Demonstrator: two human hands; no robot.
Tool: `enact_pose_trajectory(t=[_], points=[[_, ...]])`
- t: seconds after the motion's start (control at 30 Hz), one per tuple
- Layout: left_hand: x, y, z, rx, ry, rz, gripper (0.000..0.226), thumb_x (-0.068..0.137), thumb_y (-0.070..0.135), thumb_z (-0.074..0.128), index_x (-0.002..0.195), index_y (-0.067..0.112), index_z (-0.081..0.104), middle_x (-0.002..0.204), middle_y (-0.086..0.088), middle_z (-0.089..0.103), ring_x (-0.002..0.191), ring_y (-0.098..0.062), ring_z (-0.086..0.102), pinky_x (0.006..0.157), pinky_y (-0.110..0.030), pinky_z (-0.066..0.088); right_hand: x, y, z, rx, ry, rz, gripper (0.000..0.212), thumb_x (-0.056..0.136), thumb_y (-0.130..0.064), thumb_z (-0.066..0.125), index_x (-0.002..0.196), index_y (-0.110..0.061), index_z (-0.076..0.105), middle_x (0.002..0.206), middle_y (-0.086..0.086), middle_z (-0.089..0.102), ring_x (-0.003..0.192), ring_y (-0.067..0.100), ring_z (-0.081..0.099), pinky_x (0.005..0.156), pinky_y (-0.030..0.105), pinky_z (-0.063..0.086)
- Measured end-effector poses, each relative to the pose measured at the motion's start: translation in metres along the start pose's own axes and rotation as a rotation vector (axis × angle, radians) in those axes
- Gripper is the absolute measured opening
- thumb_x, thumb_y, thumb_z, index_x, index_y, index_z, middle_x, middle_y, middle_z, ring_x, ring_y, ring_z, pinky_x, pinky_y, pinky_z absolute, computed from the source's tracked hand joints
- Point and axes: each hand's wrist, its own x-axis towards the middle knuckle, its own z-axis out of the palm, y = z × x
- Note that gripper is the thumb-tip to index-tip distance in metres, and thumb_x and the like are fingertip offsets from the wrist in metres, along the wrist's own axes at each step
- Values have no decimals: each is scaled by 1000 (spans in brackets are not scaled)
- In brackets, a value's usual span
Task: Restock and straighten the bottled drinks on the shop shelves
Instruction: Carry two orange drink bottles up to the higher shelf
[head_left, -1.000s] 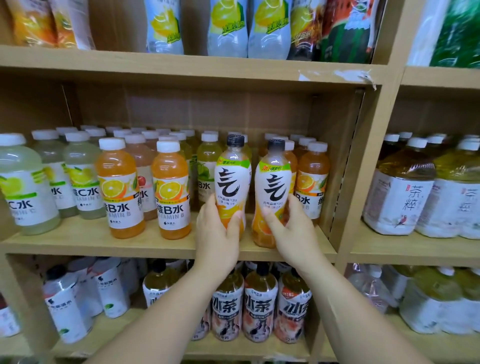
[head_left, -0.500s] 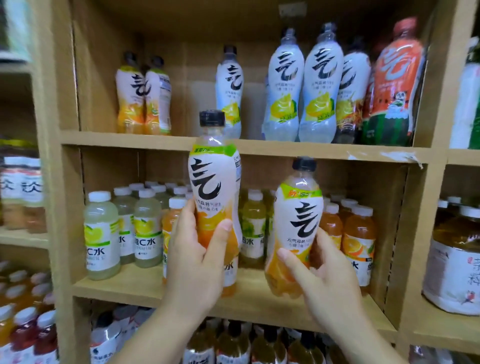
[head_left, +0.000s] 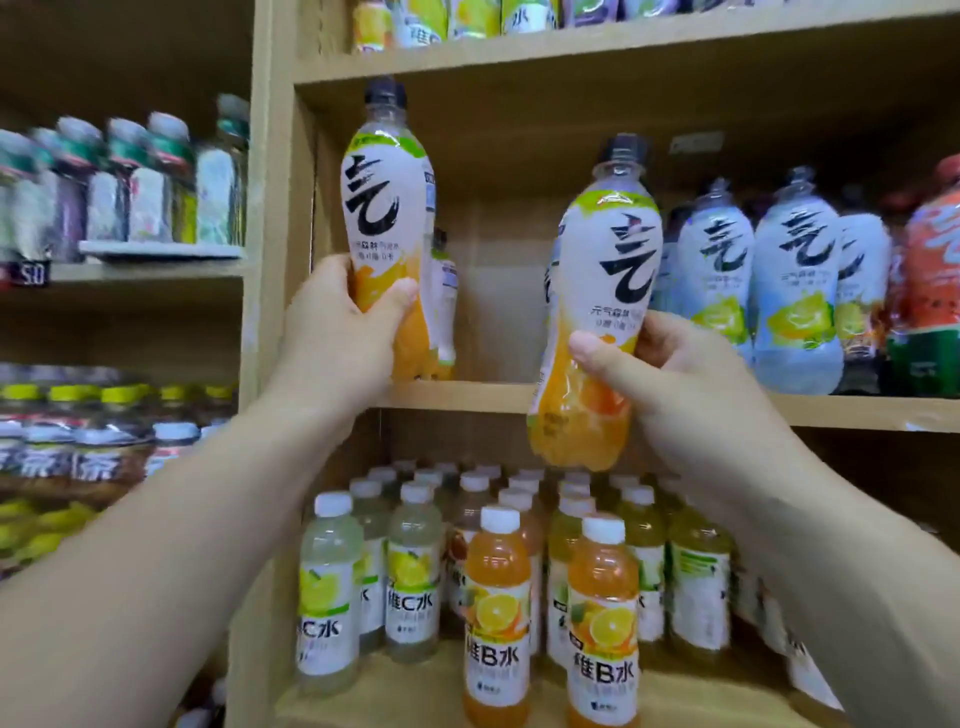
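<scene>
My left hand (head_left: 337, 332) grips an orange-and-white sparkling-water bottle (head_left: 387, 208) with a black cap, held upright at the left end of the upper shelf (head_left: 493, 397), just in front of similar orange bottles (head_left: 444, 312) standing there. My right hand (head_left: 670, 374) holds a second bottle of the same kind (head_left: 597, 312), tilted slightly, its base hanging in front of and below the shelf edge. To the right on that shelf stand white-and-lime bottles (head_left: 795, 291) and a red-orange one (head_left: 930, 280).
The shelf below holds rows of small vitamin-water bottles, pale lime (head_left: 327, 597) on the left and orange (head_left: 602, 623) in front. A wooden upright (head_left: 270, 208) separates this bay from blurred bottles on the left shelves (head_left: 130, 182). More bottles stand on the top shelf (head_left: 426, 26).
Both hands have lifted their bottles from the lower shelf up to the upper shelf. The left bottle now sits at the shelf's left end; my view has tilted upward.
</scene>
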Motion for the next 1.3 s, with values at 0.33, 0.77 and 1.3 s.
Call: enact_pose_trajectory(t=[0.33,0.77,1.3], points=[[76,-65,7,427,-70,-131,46,96,46,65,124,9,58,121,-11,66,110,-36,62,81,-38,46,99,-3,93,70,-23,162,31,92,-33,76,114,-11,70,101,4,78,88,18,76,68,28,62],[83,-73,15,630,-30,-74,52,90,52,71,119,11,58,116,-10,65,99,-30,61,70,-34,38,154,32,153,-306,-61,214,50,85,-48,80,113,-14,56,112,5,68,104,27,67,94,49,57],[78,-77,7,654,-34,-89,43,89,37,77,123,13,62,116,-8,66,105,-27,65,70,-32,44,155,32,167,-356,-203,315,34,88,-29,82,108,-9,65,106,7,70,90,22,72,69,35,66]])
